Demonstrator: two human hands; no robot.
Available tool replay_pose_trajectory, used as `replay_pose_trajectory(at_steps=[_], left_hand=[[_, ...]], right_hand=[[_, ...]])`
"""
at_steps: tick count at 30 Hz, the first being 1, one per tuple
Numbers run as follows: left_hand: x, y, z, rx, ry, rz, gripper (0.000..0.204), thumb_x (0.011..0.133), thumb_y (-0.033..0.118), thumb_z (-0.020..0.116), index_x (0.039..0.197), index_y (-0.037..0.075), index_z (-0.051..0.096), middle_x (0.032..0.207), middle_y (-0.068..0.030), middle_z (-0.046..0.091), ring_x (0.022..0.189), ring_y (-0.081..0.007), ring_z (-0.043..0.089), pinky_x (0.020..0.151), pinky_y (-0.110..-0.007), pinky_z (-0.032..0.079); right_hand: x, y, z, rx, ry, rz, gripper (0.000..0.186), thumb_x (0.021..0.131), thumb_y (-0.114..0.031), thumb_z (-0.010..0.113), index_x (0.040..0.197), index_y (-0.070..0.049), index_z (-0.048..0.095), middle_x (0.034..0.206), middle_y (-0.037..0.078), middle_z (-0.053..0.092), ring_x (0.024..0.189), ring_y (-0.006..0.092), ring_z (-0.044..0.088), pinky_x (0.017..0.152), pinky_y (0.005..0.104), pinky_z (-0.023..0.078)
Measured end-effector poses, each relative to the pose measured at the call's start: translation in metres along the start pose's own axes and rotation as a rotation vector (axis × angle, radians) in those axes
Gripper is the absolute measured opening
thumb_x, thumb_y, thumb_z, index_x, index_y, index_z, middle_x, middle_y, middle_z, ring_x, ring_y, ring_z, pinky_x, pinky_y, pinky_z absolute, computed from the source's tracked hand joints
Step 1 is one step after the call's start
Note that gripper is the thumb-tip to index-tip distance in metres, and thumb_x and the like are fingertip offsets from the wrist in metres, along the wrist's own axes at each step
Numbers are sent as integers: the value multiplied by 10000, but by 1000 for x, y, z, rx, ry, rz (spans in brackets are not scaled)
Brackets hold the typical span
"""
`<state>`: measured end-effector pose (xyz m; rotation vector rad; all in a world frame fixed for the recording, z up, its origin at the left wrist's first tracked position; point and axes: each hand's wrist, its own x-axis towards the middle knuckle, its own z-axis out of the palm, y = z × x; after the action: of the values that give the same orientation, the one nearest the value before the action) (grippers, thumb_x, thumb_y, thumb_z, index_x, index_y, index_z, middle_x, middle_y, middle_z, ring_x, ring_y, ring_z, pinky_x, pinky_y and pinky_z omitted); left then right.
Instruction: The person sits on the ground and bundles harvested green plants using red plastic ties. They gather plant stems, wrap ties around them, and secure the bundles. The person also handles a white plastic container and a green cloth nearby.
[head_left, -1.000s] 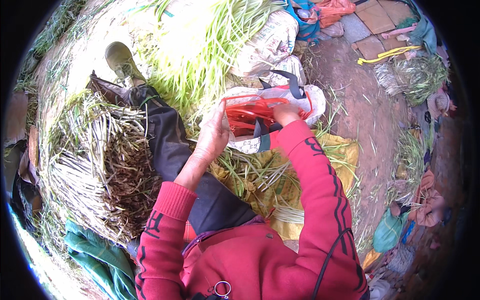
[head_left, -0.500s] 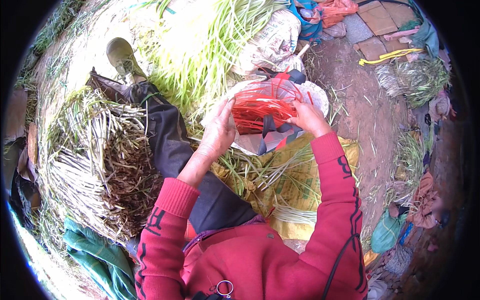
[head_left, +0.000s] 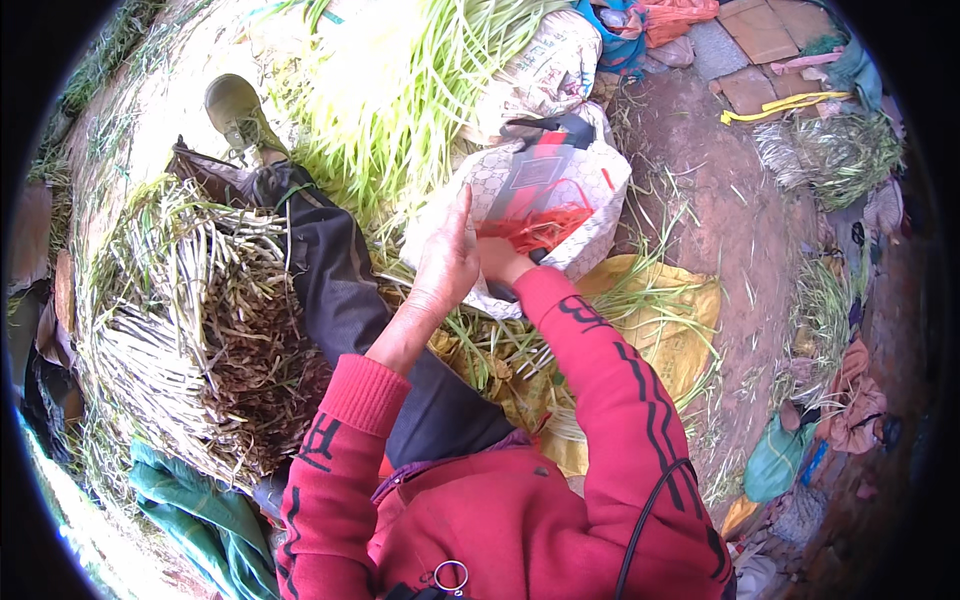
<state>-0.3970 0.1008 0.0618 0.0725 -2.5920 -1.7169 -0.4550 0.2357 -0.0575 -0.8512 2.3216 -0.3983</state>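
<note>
My left hand [head_left: 449, 260] holds the left rim of a white patterned bag [head_left: 583, 247] with dark straps and a red stripe. Inside it lies a loose mass of red plastic strips [head_left: 537, 225]. My right hand [head_left: 500, 262] reaches into the bag's lower left, beside my left hand, its fingers hidden. Under and around the bag are a yellow woven sack [head_left: 670, 330] and loose pale-green stalks [head_left: 640, 300].
A large bundle of rooted stalks [head_left: 200, 340] lies left of my outstretched leg [head_left: 340, 280]. Long pale stems [head_left: 390, 90] and a white sack [head_left: 550, 60] are above. Cardboard [head_left: 750, 30], cloth bundles [head_left: 850, 400] and a green tarp [head_left: 190, 510] lie around the edges.
My right hand has moved left and down into the bag, toward my left hand. The bag has tipped, showing more of its far inner wall, and the red strips show less.
</note>
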Motion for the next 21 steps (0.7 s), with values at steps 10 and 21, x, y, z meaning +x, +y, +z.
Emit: replay_pose_trajectory(at_steps=[10, 21], left_hand=[[0, -6, -11, -87, -62, 12, 703, 698, -87, 477, 1370, 53, 324, 1283, -242, 450, 1203, -390, 428, 1016, -397, 348], [-9, -4, -22, -83, -11, -7, 689, 717, -24, 526, 1368, 52, 313, 1302, -243, 412, 1213, -402, 393, 1027, -426, 320]], right_hand=[[11, 56, -46, 164, -187, 113, 362, 792, -286, 602, 1081, -69, 624, 993, 203, 639, 908, 319, 627, 819, 386, 470], [-82, 10, -136, -214, 402, 212, 152, 823, -144, 559, 911, -60, 649, 901, 147, 601, 854, 342, 599, 726, 441, 484]])
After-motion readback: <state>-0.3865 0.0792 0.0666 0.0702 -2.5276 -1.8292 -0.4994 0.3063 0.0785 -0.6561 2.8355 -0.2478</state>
